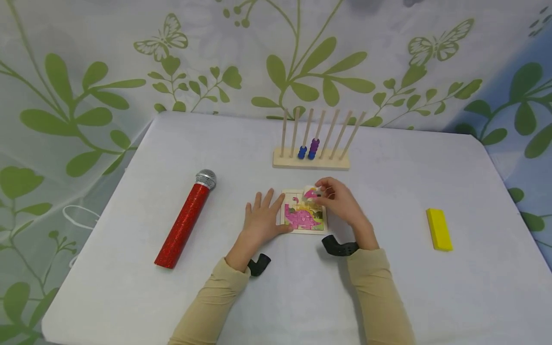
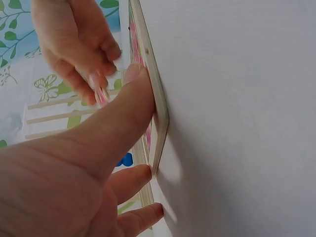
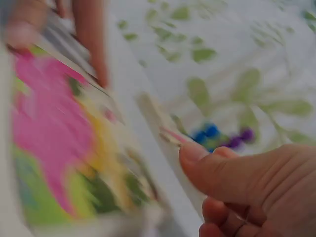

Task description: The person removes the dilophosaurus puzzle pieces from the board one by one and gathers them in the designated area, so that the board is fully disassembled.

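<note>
Well, from here I see the right hand (image 1: 342,201) pinching a puzzle piece (image 1: 309,193) near the dinosaur puzzle (image 1: 302,219) that lies between both hands. The left hand (image 1: 262,221), fingers spread, touches the puzzle's edge; beyond them stands a peg rack (image 1: 310,164).

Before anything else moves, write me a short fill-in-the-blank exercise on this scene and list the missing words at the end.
1. The piece is pinched by the ____ hand.
2. The puzzle has the left hand's ____ on its near edge.
3. The rack beyond the puzzle holds blue and ____ beads.
4. The block to the right of the puzzle is coloured ____.

Missing words: right; thumb; purple; yellow.
</note>
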### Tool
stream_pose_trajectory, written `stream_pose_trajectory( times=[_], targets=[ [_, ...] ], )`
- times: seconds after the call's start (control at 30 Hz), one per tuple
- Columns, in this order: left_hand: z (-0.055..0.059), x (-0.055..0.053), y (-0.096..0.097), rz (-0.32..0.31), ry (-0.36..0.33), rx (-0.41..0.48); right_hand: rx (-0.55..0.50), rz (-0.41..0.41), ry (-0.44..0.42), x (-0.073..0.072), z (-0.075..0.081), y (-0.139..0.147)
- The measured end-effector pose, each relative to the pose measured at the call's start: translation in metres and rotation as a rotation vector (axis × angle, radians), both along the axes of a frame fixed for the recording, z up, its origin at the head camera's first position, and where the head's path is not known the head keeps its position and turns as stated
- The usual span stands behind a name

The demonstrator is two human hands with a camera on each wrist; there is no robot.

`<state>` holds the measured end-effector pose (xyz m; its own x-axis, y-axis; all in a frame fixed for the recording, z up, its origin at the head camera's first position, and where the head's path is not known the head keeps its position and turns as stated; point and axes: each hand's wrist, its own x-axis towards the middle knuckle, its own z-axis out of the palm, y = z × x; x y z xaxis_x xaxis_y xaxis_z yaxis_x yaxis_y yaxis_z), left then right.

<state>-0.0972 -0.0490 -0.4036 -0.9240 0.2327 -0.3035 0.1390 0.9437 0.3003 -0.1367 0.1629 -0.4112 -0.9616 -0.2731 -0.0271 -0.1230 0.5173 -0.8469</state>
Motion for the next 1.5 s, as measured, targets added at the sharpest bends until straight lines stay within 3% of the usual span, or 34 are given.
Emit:
stream_pose_trajectory(
  times=[0.2,0.33,0.67,0.87,1.0,1.1,1.27,1.5],
  targets=[
    [-0.001,0.001,-0.002,0.006,0.004,0.013,0.045,-0.167,-0.095,-0.002,-0.003,0.054],
    [-0.001,0.001,-0.005,0.015,-0.002,0.024,0.03,-0.166,-0.093,-0.003,-0.009,0.068],
    [-0.003,0.0,-0.005,0.021,-0.008,0.028,0.06,-0.153,-0.042,-0.002,-0.012,0.067],
    [-0.004,-0.001,-0.003,0.016,-0.005,0.025,0.086,-0.114,-0.034,-0.003,-0.001,0.047],
    [-0.004,-0.002,-0.002,0.011,-0.001,0.024,0.106,0.01,0.005,0.0,0.006,0.015],
    [-0.003,-0.002,-0.001,0.004,-0.002,0.025,0.18,0.086,0.027,0.004,0.004,-0.007],
    [-0.001,-0.002,-0.001,-0.002,-0.003,0.025,0.322,0.065,0.039,0.007,0.001,-0.024],
    [-0.002,-0.002,-0.001,0.006,-0.005,0.015,0.35,0.046,0.083,0.008,0.002,-0.027]
  ],
)
